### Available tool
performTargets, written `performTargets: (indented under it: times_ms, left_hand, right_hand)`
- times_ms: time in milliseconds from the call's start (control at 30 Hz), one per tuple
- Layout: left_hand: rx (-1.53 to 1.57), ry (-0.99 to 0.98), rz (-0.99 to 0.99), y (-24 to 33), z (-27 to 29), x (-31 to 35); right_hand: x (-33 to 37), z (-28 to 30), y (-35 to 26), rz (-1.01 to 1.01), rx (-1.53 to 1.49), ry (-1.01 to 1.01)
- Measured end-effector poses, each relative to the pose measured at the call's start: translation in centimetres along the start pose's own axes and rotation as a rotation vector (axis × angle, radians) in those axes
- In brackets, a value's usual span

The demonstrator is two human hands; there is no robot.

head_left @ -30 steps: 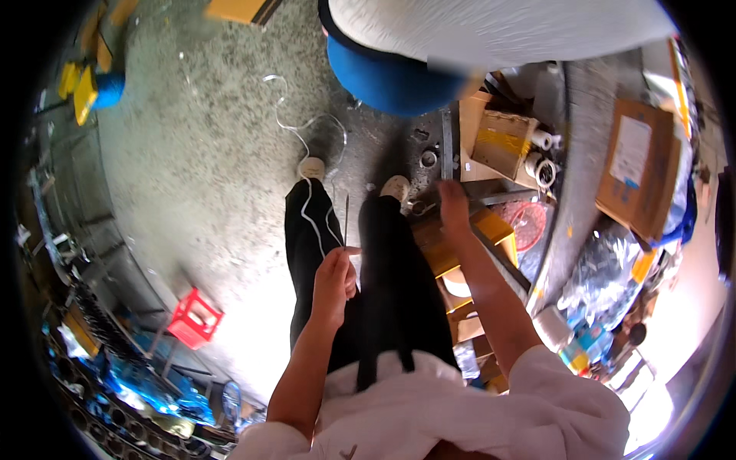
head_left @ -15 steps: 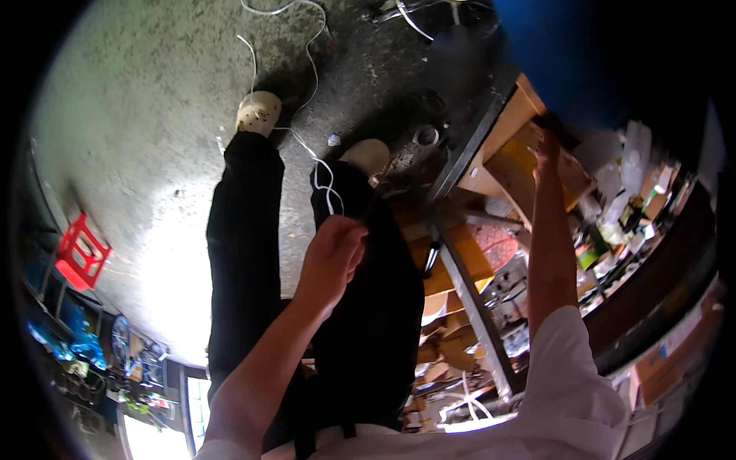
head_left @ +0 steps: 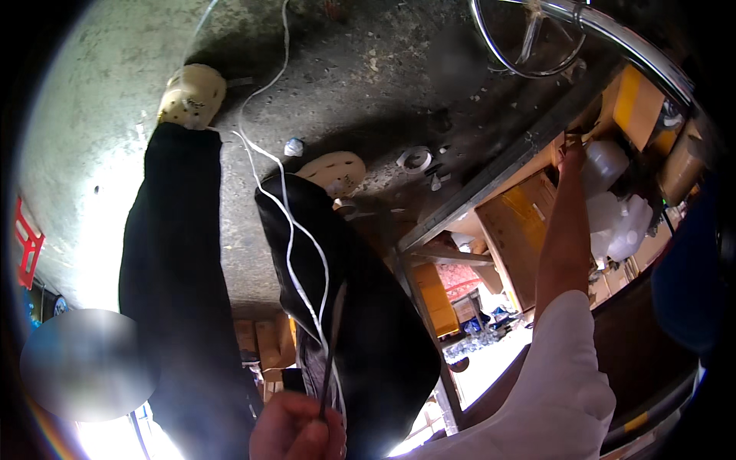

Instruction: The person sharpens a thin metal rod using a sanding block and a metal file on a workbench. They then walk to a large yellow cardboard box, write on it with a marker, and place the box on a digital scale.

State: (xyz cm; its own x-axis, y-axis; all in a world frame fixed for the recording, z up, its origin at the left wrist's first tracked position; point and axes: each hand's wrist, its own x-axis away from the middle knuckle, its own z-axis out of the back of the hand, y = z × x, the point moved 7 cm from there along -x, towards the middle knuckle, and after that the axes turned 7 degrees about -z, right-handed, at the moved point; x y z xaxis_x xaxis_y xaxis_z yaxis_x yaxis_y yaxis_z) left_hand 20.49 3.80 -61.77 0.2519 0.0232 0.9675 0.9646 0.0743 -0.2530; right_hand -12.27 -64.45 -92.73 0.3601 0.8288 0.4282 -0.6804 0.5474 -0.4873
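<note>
At the bottom middle, my left hand (head_left: 299, 431) is closed, pinching a thin dark strip (head_left: 330, 364) that points upward. A white cord (head_left: 294, 264) runs from the floor across my dark trouser leg in two strands. They come together just above this hand, and the cord continues behind the strip. My right arm stretches out to the right, and my right hand (head_left: 570, 151) is at the edge of an open cardboard box (head_left: 517, 241). Shadow and small size hide how its fingers lie and whether they hold anything.
Translucent plastic jugs (head_left: 627, 228) stand beyond my right arm. A dark metal frame bar (head_left: 491, 188) crosses in front of the boxes. A chrome tube (head_left: 613, 34) curves at the upper right. A roll of tape (head_left: 415, 159) lies on the floor; a red stool (head_left: 29, 245) stands far left.
My left hand has come down toward my body, and the dark strip now shows in it. My right arm remains stretched toward the boxes. The view has shifted, bringing in the chrome tube.
</note>
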Motion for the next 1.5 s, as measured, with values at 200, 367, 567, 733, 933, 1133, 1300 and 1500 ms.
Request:
performTargets:
  times_ms: [200,367,567,733,933,1133,1300,1500]
  left_hand:
    - [-0.013,-0.005,-0.209,2.0,-2.3,-0.1]
    - [-0.013,-0.105,-0.236,2.4,-2.9,-0.5]
    - [-0.09,-0.002,-0.242,3.6,-2.5,-0.3]
    - [-0.129,0.021,-0.247,4.0,-2.4,-0.8]
    - [-0.177,0.029,-0.25,4.4,-2.1,-1.0]
    - [-0.28,0.088,-0.357,4.4,-0.9,0.8]
    - [-0.33,0.038,-0.315,3.8,-0.4,1.9]
    - [-0.362,-0.194,-0.511,7.0,-1.8,9.3]
  right_hand:
    - [-3.2,-2.5,0.5,-0.065,-0.048,-0.115]
    - [-3.7,-2.5,1.0,-0.086,-0.017,-0.105]
    - [-3.9,-2.0,0.7,-0.08,-0.014,-0.07]
    - [-4.2,-2.0,0.8,-0.072,-0.004,-0.007]
    - [-3.1,0.9,-0.4,-0.036,-0.053,0.196]
    - [11.0,-0.1,-2.2,0.133,-0.438,0.346]
    - [27.9,-3.2,3.0,-0.003,-0.38,0.064]
    - [58.2,-0.6,-2.4,0.326,0.147,-0.343]
